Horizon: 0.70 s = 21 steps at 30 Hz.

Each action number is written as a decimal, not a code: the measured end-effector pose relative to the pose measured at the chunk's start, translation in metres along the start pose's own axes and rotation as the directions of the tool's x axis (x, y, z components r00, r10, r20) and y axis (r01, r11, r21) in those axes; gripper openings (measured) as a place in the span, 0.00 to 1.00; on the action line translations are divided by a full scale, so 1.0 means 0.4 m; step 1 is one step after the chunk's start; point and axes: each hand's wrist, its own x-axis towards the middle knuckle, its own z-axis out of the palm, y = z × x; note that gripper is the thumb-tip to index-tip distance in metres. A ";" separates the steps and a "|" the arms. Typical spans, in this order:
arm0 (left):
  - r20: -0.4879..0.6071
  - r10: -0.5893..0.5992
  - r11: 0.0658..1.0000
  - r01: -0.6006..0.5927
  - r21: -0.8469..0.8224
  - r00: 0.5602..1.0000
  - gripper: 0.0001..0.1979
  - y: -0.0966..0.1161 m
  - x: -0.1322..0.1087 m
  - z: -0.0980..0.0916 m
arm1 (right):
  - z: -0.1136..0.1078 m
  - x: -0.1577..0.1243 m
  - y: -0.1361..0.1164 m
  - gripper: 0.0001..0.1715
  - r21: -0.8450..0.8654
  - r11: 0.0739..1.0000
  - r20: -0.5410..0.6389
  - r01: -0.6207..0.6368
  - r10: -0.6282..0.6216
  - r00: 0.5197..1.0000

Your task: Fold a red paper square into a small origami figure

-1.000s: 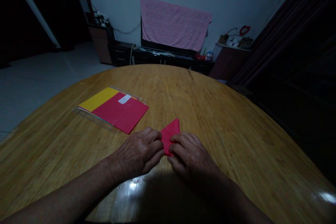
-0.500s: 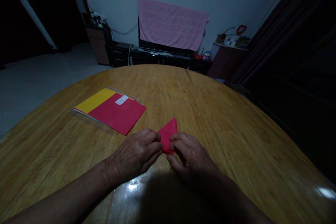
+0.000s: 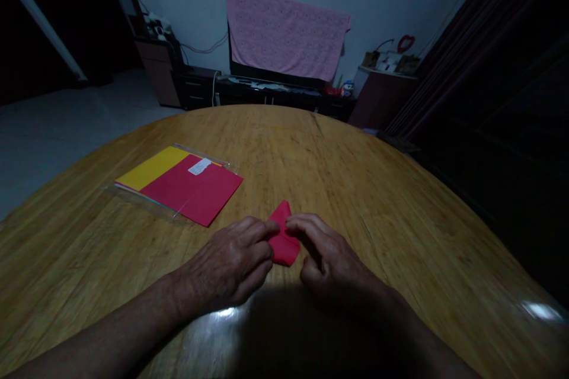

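Observation:
A small folded piece of red paper [image 3: 284, 247] lies on the wooden table between my hands, its pointed end facing away from me. My left hand [image 3: 240, 254] is closed on the paper's left side, with the index fingertip pressing on its upper face. My right hand [image 3: 331, 254] has its fingers bent over the right edge, the index fingertip touching the paper near the point. The right thumb is apart from the other fingers and off the paper. The paper's left edge is hidden under my left fingers.
To the left lies a clear packet [image 3: 182, 186] of yellow and red paper sheets with a white label. The round wooden table [image 3: 355, 177] ends before a low black cabinet [image 3: 200, 86]. A pink cloth [image 3: 288, 35] drapes over a screen against the wall.
My right thumb has come off the paper's near edge, and the right fingers have shifted up toward its point. The paper has turned slightly, and the left index finger reaches further over it.

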 end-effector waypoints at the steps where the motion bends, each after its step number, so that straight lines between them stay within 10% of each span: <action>1: 0.008 -0.001 1.000 0.001 0.007 1.000 0.06 -0.002 0.001 0.000 | 0.001 0.000 0.000 0.37 0.002 1.000 0.004 0.002 -0.002 1.000; 21: -0.182 -0.146 0.980 0.117 -0.161 0.972 0.07 -0.007 0.022 0.023 | -0.020 -0.001 -0.005 0.08 -0.136 0.990 0.007 -0.036 0.037 0.999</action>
